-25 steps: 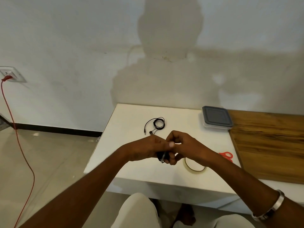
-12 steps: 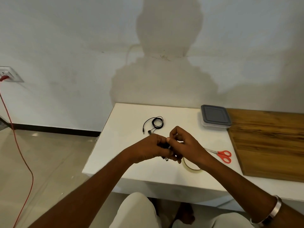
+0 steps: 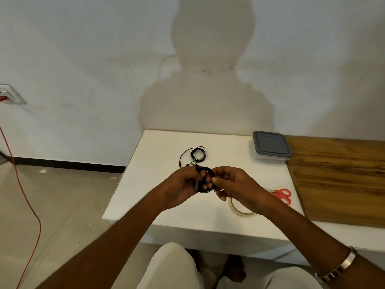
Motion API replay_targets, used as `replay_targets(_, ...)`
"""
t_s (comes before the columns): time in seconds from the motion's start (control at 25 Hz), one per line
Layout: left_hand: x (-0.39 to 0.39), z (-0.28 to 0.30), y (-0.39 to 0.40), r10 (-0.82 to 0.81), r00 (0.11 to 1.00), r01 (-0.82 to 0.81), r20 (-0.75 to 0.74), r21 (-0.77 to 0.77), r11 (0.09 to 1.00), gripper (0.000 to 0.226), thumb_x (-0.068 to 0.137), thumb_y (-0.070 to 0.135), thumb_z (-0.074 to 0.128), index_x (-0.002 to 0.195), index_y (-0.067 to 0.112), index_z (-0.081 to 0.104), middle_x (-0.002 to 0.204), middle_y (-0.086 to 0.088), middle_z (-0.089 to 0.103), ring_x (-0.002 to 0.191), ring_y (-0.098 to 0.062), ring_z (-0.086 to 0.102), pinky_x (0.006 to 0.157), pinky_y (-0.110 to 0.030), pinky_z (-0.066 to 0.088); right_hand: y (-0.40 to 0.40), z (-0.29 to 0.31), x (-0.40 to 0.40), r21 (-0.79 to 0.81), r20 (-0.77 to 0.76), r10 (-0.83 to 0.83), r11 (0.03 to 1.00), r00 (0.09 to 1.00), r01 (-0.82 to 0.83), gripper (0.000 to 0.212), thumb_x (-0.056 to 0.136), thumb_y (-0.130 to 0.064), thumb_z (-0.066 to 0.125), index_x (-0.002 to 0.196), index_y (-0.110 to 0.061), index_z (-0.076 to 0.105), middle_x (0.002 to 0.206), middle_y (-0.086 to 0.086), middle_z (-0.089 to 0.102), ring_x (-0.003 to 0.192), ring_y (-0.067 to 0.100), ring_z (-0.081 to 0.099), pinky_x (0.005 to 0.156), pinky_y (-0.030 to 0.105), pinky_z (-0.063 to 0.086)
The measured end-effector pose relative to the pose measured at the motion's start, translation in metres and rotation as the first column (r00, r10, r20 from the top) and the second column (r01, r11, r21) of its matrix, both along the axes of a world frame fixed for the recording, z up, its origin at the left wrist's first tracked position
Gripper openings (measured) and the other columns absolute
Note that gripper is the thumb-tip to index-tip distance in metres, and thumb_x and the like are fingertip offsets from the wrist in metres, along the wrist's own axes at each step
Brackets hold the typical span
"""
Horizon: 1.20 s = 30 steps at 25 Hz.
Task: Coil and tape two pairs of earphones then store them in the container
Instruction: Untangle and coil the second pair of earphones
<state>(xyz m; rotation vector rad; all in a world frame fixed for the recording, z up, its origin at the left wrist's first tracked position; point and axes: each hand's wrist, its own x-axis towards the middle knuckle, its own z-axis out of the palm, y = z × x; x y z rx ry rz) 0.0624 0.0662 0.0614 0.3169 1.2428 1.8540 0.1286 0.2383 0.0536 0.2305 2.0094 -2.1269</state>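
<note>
A black earphone coil [image 3: 205, 180] is wound round the fingers of my left hand [image 3: 183, 184] above the white table [image 3: 166, 205]. My right hand [image 3: 235, 186] pinches the coil's right side. A second pair of black earphones [image 3: 196, 155] lies loosely coiled on the table just beyond my hands. A clear container with a grey lid [image 3: 270, 147], shut, stands at the back right. The tape roll [image 3: 239, 209] lies partly under my right wrist. Red-handled scissors [image 3: 281, 195] lie to its right.
A wooden board [image 3: 341, 180] covers the surface to the right of the table. A red cable [image 3: 25, 195] hangs from a wall socket [image 3: 10, 97] on the left and runs down to the floor. My knees are under the table's front edge.
My hands have lifted slightly and parted a little, and the black coil now shows as a loop round my left fingers. The view has tilted down slightly.
</note>
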Motion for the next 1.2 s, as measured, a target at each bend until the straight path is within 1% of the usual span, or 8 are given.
replay_targets(0.16,0.003,-0.007,0.005,0.099,0.993,-0.101,0.06,0.035,0.994,0.008,0.069,0.001,0.046,0.069,0.006,0.052,0.076,-0.009,0.053,0.075,-0.021,0.056,0.079,-0.032,0.055,-0.003,-0.004,-0.002,0.098,0.033,-0.069,0.993,0.997,0.066,0.018,0.092,-0.018,0.059,0.101,-0.003,0.064,0.083,0.013,0.064,0.065,0.019,0.055,0.059,0.028,0.048)
replay_targets(0.32,0.004,-0.013,0.008,0.149,0.988,-0.15,0.044,0.003,0.989,0.004,0.069,0.006,0.049,0.072,0.008,0.051,0.078,-0.004,0.059,0.084,-0.02,0.057,0.088,-0.037,0.05,-0.013,-0.011,0.001,0.154,-0.016,-0.087,0.984,0.996,0.089,0.016,0.096,-0.024,0.053,0.099,-0.011,0.062,0.092,0.006,0.065,0.085,0.016,0.061,0.073,0.028,0.053)
replay_targets(0.44,0.005,-0.025,0.007,0.146,0.986,-0.159,-0.085,-0.176,0.972,0.009,0.067,0.017,0.052,0.076,0.015,0.054,0.084,0.002,0.062,0.091,-0.019,0.053,0.08,-0.032,0.042,-0.018,-0.016,0.001,0.125,-0.063,-0.174,0.976,0.983,0.181,0.012,0.098,-0.023,0.047,0.099,-0.018,0.059,0.099,0.01,0.065,0.086,0.018,0.06,0.07,0.027,0.051)
replay_targets(0.6,0.013,-0.042,0.009,0.112,0.989,-0.133,-0.091,-0.271,0.953,0.02,0.068,0.025,0.053,0.086,0.018,0.057,0.091,0.0,0.06,0.09,-0.015,0.054,0.073,-0.029,0.04,-0.026,-0.025,0.002,0.224,-0.073,-0.257,0.937,0.964,0.267,0.012,0.1,-0.021,0.042,0.099,-0.021,0.054,0.084,0.001,0.061,0.071,0.011,0.052,0.064,0.023,0.04)
replay_targets(0.8,0.017,-0.047,0.014,0.088,0.992,-0.115,-0.091,-0.362,0.925,0.028,0.074,0.02,0.065,0.101,0.017,0.058,0.093,0.001,0.065,0.095,-0.014,0.06,0.077,-0.029,0.042,-0.018,-0.031,0.004,0.523,-0.215,-0.109,0.826,0.971,0.208,0.012,0.1,-0.02,0.04,0.1,-0.021,0.052,0.078,-0.008,0.056,0.071,0.012,0.053,0.062,0.02,0.041)
replay_targets(0.92,0.011,-0.051,0.009,0.058,0.982,-0.134,-0.18,-0.447,0.884,0.079,0.071,0.025,0.08,0.136,0.024,0.036,0.126,0.003,0.054,0.117,-0.013,0.053,0.093,-0.03,0.04,-0.007,-0.027,0.003,0.64,-0.183,0.006,0.76,0.983,0.115,0.015,0.101,-0.023,0.039,0.105,-0.019,0.053,0.084,-0.006,0.06,0.076,0.015,0.057,0.063,0.018,0.043)
replay_targets(1.0,0.006,-0.05,0.008,-0.02,0.933,-0.147,-0.359,-0.433,0.889,0.095,0.066,0.03,0.081,0.144,0.031,0.027,0.139,0.01,0.044,0.128,-0.008,0.042,0.102,-0.03,0.035,-0.002,-0.024,0.001,0.701,-0.138,0.085,0.712,0.987,0.036,0.017,0.101,-0.025,0.039,0.108,-0.018,0.052,0.091,0.002,0.063,0.08,0.02,0.059,0.066,0.025,0.047)
replay_targets(1.2,-0.001,-0.034,0.016,-0.172,0.802,-0.114,-0.572,-0.428,0.896,0.028,0.092,0.017,0.062,0.12,0.018,0.058,0.108,-0.004,0.071,0.105,-0.015,0.066,0.101,-0.041,0.049,0.006,-0.022,-0.003,0.763,-0.122,0.223,0.645,0.967,-0.052,0.017,0.102,-0.027,0.037,0.111,-0.016,0.047,0.093,0.004,0.063,0.075,0.017,0.058,0.068,0.027,0.045)
